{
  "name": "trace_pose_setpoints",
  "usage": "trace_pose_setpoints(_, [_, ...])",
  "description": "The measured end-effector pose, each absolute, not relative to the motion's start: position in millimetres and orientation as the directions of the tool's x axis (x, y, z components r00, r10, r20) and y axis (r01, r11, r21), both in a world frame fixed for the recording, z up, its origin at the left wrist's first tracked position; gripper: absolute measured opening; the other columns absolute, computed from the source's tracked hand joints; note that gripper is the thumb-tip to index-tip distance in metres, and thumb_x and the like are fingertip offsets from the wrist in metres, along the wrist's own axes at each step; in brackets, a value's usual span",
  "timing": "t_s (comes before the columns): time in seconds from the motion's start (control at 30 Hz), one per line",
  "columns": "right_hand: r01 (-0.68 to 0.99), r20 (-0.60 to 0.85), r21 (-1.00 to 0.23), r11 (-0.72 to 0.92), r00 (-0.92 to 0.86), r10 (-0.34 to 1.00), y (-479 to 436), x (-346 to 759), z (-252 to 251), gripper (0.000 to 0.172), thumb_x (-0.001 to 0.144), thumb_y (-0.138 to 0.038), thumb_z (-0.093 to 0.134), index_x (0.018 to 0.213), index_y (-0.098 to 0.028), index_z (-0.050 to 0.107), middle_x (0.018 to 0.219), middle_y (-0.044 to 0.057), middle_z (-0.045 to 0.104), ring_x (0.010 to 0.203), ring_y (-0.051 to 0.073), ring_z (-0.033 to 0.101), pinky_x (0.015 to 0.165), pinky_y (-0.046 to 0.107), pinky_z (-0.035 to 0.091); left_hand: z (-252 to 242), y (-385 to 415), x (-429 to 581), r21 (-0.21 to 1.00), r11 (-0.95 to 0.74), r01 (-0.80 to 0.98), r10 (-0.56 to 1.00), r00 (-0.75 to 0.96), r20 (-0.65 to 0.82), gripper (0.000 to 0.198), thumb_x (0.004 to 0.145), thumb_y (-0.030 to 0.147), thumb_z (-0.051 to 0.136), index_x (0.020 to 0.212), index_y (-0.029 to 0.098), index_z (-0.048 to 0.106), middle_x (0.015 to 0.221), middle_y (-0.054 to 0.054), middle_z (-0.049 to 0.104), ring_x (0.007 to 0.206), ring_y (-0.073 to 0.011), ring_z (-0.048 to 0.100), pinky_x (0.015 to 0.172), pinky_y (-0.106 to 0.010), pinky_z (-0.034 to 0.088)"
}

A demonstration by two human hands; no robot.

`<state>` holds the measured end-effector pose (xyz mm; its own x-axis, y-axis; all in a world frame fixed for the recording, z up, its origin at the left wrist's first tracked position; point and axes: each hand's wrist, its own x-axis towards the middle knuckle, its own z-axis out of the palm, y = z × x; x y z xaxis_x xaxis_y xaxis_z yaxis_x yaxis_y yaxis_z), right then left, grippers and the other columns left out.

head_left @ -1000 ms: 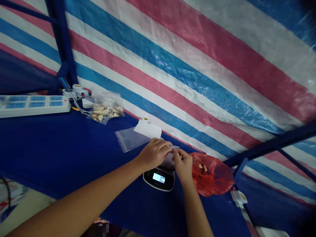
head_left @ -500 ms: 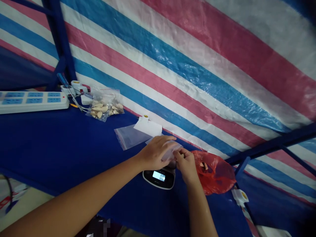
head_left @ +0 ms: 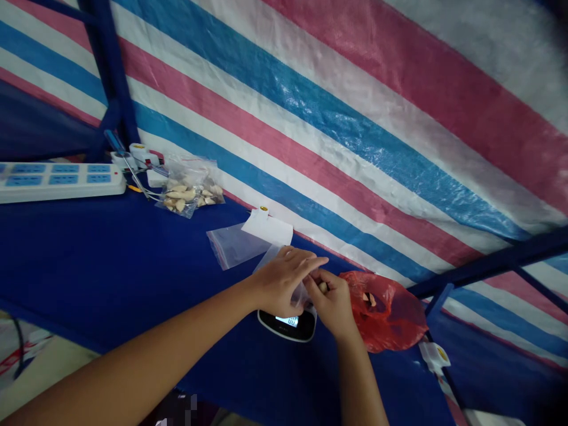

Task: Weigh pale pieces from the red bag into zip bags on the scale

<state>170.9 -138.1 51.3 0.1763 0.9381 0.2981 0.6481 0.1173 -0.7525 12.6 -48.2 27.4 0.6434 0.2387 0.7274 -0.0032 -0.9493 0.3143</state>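
Observation:
My left hand (head_left: 281, 279) grips a small clear plastic bag (head_left: 298, 293) just above a black digital scale (head_left: 288, 325) with a lit display. My right hand (head_left: 331, 299) is closed in a pinch on a small pale piece (head_left: 323, 287), held at the bag's mouth against my left fingers. A red plastic bag (head_left: 385, 310) with pale pieces inside lies right of my right hand. All of this sits on a blue cloth-covered table (head_left: 110, 260).
An empty clear zip bag (head_left: 233, 245) and a white paper tag (head_left: 267, 228) lie behind the scale. A filled clear bag of pale pieces (head_left: 190, 190), clips and a white power strip (head_left: 60, 181) sit far left. A striped tarpaulin (head_left: 355, 106) backs the table; blue frame bars stand left and right.
My hands have dropped closer to the scale, partly covering its display. The right hand now holds a small piece at the bag's mouth, and my left fingers have spread over the bag.

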Motion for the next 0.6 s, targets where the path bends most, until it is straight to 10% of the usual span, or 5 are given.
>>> trace_pose_setpoints(0.37, [0.803,0.684,-0.575,0.157,0.365,0.632,-142.2,156.6,61.8,0.029,0.093,-0.04,0.064,0.076,-0.017,0.064,0.068,-0.001,0.058,0.062,0.013,0.051,0.062,0.026,0.042,38.0,-69.7,21.7,0.424,-0.901,0.096,0.386,0.624,0.679,0.077,0.074,0.032,0.066,0.143,0.021,0.034,0.133,-0.014,0.059,0.122,-0.0333,0.057,0.106,-0.055,0.036])
trace_pose_setpoints(0.6, [0.847,0.641,-0.528,0.057,0.354,0.681,-144.5,149.7,67.3,0.037,0.098,-0.045,0.056,0.073,-0.018,0.062,0.064,0.0,0.058,0.058,0.014,0.051,0.06,0.027,0.039,34.1,-80.3,29.4,0.484,-0.874,0.043,0.41,0.598,0.689,0.09,0.072,0.028,0.067,0.15,0.022,0.022,0.14,-0.016,0.056,0.128,-0.0336,0.055,0.105,-0.054,0.038])
